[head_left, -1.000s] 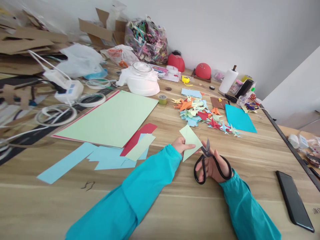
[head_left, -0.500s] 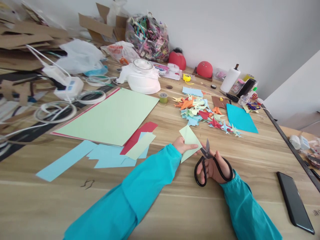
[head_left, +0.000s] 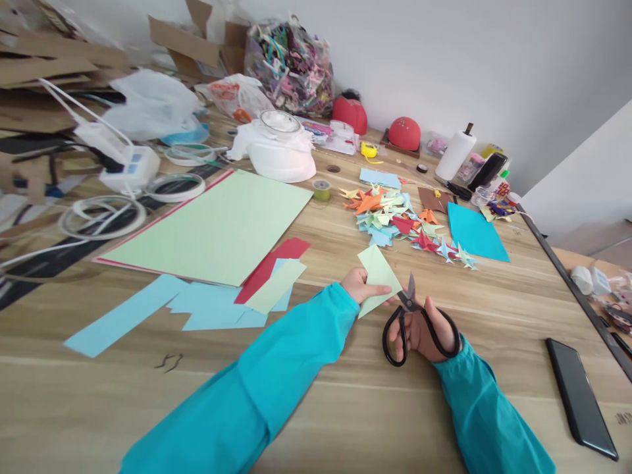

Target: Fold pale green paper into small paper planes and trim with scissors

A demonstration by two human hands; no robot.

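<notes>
Between its thumb and fingers my left hand (head_left: 363, 285) pinches a folded light green paper (head_left: 379, 271) above the wooden table. My right hand (head_left: 423, 334) is closed around the black handles of a pair of scissors (head_left: 409, 301). The scissors' blades are parted, with the paper's right corner at or between them; whether they touch it I cannot tell. Left of my left hand lie a light green strip (head_left: 276, 287), a red paper piece (head_left: 269, 271) and several light blue strips (head_left: 214, 306). Beyond my hands is a heap of folded paper cranes (head_left: 390, 214) in several colours.
A stack of large light green sheets (head_left: 217, 227) lies at left. A phone (head_left: 581, 398) is at right, a teal sheet (head_left: 476, 232) behind it. At the back stand a thread spool (head_left: 322, 191), a yellow tape measure (head_left: 368, 151) and a white bag (head_left: 281, 158); cables (head_left: 101, 217) lie far left.
The folded green paper has shifted very slightly to the right toward the scissors. The view has turned a little; both hands keep their grips.
</notes>
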